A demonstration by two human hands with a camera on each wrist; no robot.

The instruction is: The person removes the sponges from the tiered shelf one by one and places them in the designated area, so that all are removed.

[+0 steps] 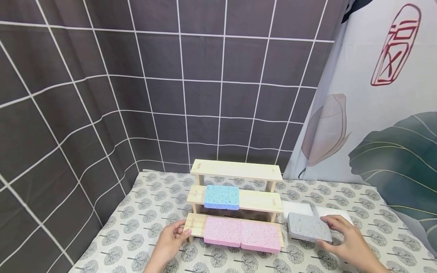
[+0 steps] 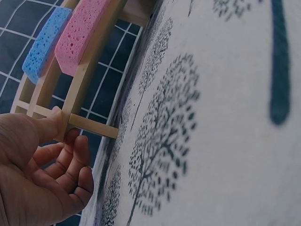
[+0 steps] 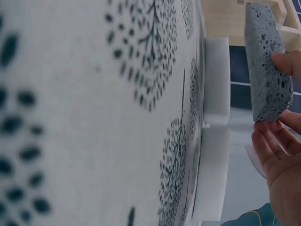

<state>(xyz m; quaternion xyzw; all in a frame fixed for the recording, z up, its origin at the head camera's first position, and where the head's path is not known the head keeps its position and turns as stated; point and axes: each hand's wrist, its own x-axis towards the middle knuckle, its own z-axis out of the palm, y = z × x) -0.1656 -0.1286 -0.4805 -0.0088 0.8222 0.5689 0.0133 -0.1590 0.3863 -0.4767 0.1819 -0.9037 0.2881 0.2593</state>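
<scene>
My right hand [image 1: 345,240] grips a grey sponge [image 1: 308,226] by its right end, thumb on the near side and fingers on the far side. The right wrist view shows this porous sponge [image 3: 265,66] raised above the tablecloth. With thumb on top and fingers curled beneath, my left hand [image 1: 169,242] pinches the left end of the lowest step of a three-tier wooden rack [image 1: 239,169]. Two pink sponges [image 1: 222,230] lie side by side on that step. On the middle step lies a blue sponge [image 1: 222,196]; the top step is bare.
Two white blocks [image 1: 297,207] lie on the table right of the rack, partly hidden behind the grey sponge. A tree-print cloth [image 1: 136,227] covers the table. Behind stands a dark grid-patterned curtain [image 1: 205,94], with a pale printed curtain [image 1: 358,94] at right.
</scene>
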